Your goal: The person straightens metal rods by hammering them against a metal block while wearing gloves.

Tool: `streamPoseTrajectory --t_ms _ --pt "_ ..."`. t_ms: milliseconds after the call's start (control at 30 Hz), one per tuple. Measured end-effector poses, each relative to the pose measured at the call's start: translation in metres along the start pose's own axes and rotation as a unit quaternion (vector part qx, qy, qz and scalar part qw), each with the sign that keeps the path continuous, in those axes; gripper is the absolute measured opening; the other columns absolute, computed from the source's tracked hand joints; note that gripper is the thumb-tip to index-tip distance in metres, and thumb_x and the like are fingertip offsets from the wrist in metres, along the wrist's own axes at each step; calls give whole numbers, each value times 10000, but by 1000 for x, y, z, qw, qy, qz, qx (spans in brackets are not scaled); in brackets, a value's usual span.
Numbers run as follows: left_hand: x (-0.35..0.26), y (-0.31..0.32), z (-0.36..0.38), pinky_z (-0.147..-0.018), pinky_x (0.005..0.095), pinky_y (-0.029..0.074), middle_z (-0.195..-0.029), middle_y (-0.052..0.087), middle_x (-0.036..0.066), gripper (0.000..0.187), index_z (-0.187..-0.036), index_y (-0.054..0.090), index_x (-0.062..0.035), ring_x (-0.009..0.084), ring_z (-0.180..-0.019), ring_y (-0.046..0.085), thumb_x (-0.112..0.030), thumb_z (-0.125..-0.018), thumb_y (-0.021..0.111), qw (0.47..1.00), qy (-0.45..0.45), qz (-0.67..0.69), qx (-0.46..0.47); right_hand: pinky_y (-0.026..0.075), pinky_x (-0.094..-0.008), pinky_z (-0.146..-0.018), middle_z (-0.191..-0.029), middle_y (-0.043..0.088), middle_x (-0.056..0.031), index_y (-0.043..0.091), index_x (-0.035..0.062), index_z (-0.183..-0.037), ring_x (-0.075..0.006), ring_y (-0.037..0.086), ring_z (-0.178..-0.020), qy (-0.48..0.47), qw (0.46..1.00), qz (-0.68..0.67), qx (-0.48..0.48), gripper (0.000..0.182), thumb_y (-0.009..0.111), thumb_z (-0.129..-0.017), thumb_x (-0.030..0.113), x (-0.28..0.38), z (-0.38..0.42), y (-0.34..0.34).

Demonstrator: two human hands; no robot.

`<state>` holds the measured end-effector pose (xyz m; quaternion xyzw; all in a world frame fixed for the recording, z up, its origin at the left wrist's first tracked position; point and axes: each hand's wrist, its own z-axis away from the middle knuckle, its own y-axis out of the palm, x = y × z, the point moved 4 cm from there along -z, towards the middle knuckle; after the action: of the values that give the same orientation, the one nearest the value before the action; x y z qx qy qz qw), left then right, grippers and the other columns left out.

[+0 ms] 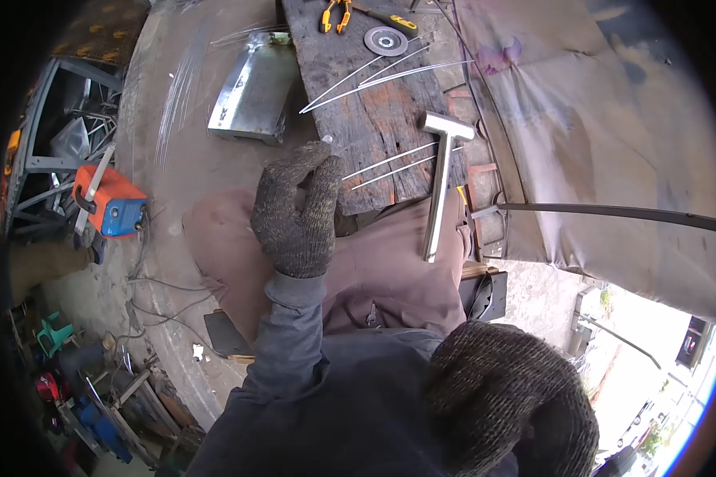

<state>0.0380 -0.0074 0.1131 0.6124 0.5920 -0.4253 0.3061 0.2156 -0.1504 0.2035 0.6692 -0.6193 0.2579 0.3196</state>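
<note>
My left hand (298, 211), in a dark knitted glove, is at the near left corner of the wooden plank (358, 119). Its fingers are curled in a pinch, and a small shiny bit (326, 139) shows at the fingertips, too small to name. Close below the camera is my gloved right hand (509, 401), raised by my chest with the fingers bent inward; whatever they grip is hidden. A T-shaped metal piece (440, 183) lies over the plank's right edge and reaches onto my thigh. Thin metal rods (390, 164) rest on the plank beside the left hand.
Pliers (336, 14), a yellow-and-black handled tool (390, 17) and a grinding disc (386, 41) lie at the plank's far end. A metal box section (250, 87) sits on the ground to the left. Farther left stands an orange-and-blue welding machine (110, 203) with cables.
</note>
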Motion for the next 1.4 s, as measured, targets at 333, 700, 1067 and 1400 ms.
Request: streamPoseTrajectory --t_ms 333,700,1067,1400 --pt "-4 5 9 -834 329 565 -1069 702 126 189 -1056 701 0 233 -979 675 -20 -878 761 997 -28 65 -21 489 -326 -497 -758 638 -136 667 -4 -1171 -211 616 -597 13 1000 -15 -16 417 665 -984 368 4 11 0" --pt "-18 5 3 -887 383 528 -1037 727 114 183 -1035 723 -27 261 -957 673 -25 -854 750 994 81 -63 48 498 -336 -524 -785 647 -141 670 -11 -1166 -219 626 -620 24 999 -28 -22 416 681 -972 356 6 16 3" --pt "-28 18 9 -866 394 539 -1051 737 108 206 -1050 740 -40 280 -967 676 -57 -846 764 988 105 -46 108 507 -346 -551 -811 656 -147 673 -19 -1161 -228 637 -642 42 998 -38 -18 415 696 -960 344 10 15 9" --pt "-23 4 17 -864 411 540 -1039 735 117 184 -1042 735 -39 297 -952 681 -63 -860 752 989 93 -64 92 515 -355 -575 -836 664 -152 675 -25 -1157 -236 646 -663 51 997 -48 -18 415 710 -950 333 11 15 11"
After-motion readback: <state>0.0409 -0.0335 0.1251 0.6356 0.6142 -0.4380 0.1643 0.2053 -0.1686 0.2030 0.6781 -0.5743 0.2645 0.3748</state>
